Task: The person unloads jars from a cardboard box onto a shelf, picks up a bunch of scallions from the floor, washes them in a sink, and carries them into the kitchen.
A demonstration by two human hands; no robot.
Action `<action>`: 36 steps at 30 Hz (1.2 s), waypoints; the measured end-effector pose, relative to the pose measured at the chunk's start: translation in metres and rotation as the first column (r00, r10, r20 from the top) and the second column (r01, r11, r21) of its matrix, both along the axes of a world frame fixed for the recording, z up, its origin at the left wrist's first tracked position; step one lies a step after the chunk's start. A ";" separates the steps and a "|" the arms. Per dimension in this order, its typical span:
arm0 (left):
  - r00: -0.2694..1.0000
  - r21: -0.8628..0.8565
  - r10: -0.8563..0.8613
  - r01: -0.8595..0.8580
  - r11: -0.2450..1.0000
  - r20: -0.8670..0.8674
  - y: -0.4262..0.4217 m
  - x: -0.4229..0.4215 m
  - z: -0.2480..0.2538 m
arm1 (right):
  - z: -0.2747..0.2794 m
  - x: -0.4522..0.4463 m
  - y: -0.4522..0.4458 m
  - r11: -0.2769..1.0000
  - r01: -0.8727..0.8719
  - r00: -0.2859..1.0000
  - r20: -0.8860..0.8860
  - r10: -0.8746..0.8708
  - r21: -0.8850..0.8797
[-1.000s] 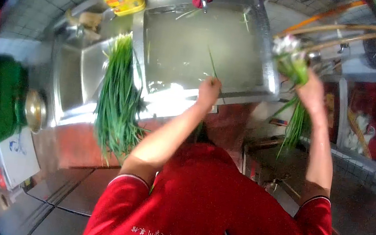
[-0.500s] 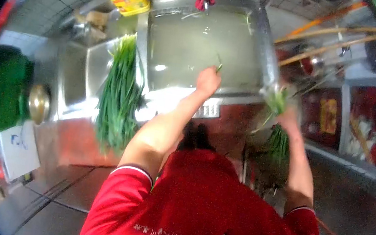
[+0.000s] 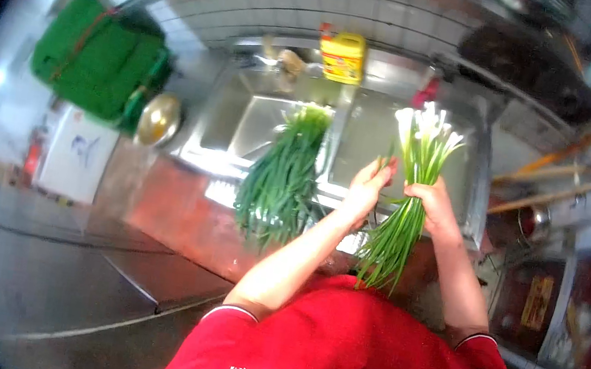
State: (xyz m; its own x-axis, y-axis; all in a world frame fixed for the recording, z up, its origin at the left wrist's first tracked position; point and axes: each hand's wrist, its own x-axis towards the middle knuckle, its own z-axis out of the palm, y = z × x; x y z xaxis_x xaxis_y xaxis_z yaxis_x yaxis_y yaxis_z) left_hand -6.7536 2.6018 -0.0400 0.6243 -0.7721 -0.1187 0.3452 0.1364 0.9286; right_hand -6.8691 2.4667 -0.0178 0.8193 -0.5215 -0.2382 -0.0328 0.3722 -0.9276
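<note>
My right hand is wrapped round a bunch of green stalks, white ends up and long leaves hanging below the fist. Just to its left, my left hand is pinched on a small piece of green stalk, over the front edge of the water-filled sink basin. A larger pile of long green stalks lies over the divider and front rim of the sink, pale ends toward the back, leaves drooping over the front.
Behind the sink stands a yellow container. The left basin is steel. A green bin, a metal bowl and a white box are at the left. Wooden handles lean at the right.
The view has swung left. My right hand has brought its bunch from the far right to in front of the right basin, beside my left hand, and the bunch now stands upright.
</note>
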 end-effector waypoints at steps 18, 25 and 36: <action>0.276 -0.039 0.175 -0.438 0.898 0.945 0.384 0.250 0.071 | 0.032 0.332 0.329 0.657 -0.568 0.819 0.258 0.513 0.495; 0.191 0.011 0.113 -0.553 0.833 0.975 0.496 0.345 0.064 | 0.024 0.423 0.441 0.627 -0.619 0.782 0.290 0.552 0.474; 0.563 -0.039 0.813 -0.825 0.564 -0.145 0.660 0.447 0.020 | 0.027 0.593 0.593 0.600 -0.798 0.596 0.235 0.768 0.061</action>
State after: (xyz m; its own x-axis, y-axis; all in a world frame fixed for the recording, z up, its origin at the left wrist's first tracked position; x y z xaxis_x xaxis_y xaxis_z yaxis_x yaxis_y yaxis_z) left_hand -6.3067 3.2615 -0.0200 0.9826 0.0553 -0.1775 0.1283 0.4894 0.8625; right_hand -6.2761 3.0592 0.0092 0.9265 0.3696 -0.0707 -0.2293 0.4056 -0.8848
